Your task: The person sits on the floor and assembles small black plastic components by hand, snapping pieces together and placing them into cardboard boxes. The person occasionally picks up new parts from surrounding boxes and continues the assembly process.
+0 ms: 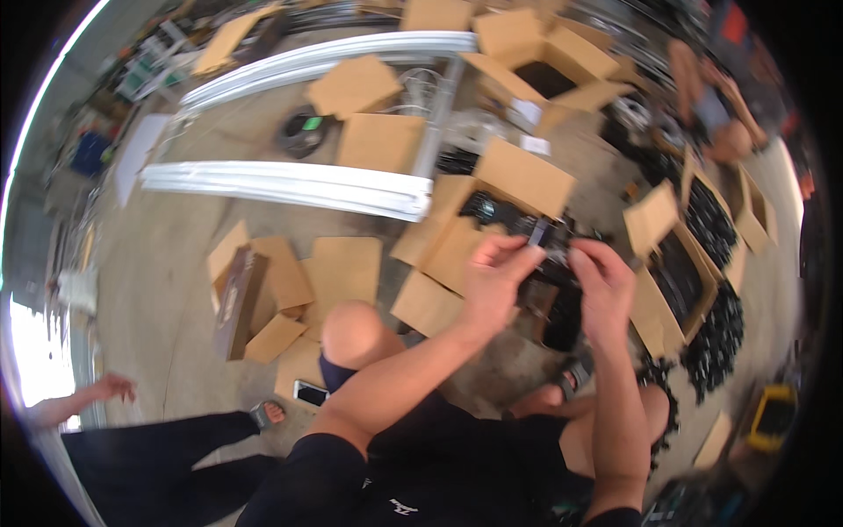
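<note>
My left hand (499,279) is raised in front of me, thumb and fingers pinched together. Opposite it, my right hand (604,283) is also pinched, a short gap apart. Between the fingertips is a small dark part (551,246) with a pale strip; blur and its small size hide what kind it is. Both hands seem to grip it. Just beyond them stands an open cardboard carton (524,176) with black parts inside. Beneath the hands, more black pieces (562,316) show between my legs.
At right, another open carton (672,272) holds dark parts beside a heap of black parts (713,338). White metal profiles (290,186) lie ahead. A phone (309,393) is by my knee. Co-workers are at lower left (167,465) and upper right (724,97).
</note>
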A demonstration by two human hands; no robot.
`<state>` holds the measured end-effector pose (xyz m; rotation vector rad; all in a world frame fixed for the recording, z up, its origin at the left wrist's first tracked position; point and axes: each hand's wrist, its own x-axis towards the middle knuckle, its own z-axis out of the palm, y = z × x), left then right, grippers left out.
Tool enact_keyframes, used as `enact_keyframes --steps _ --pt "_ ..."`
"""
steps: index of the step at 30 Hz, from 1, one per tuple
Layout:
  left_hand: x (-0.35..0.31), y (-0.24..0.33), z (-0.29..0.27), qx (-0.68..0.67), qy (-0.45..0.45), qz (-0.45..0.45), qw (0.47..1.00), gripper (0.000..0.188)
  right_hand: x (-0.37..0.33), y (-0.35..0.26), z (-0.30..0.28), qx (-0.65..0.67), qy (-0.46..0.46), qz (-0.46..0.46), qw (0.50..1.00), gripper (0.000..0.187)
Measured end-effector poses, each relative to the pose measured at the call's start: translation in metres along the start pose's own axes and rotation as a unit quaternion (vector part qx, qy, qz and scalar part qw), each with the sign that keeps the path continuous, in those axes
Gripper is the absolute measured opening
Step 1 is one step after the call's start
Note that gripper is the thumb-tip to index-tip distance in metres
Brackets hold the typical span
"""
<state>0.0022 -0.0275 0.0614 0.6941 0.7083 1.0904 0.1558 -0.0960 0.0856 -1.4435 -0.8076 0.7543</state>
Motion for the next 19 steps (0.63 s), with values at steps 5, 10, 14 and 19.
enact_keyframes --steps 5,10,14,19 --pt "0.003 -0.008 0.007 -0.020 -0.028 0.019 0.999 0.021 0.001 -0.003 0.009 0.070 0.009 0.028 0.997 0.018" --pt "0.000 -0.006 0.001 -0.014 -0.042 0.027 0.999 0.019 -0.003 -0.008 0.019 0.071 0.008 0.079 0.994 0.014" --pt "0.001 -0.003 -0.001 -0.008 -0.053 0.039 0.998 0.020 -0.002 -0.007 0.024 0.090 0.015 0.092 0.992 0.012" --pt "0.029 0.005 0.024 0.107 -0.014 0.069 0.992 0.024 -0.003 -0.002 0.030 0.105 0.031 0.095 0.989 0.006"
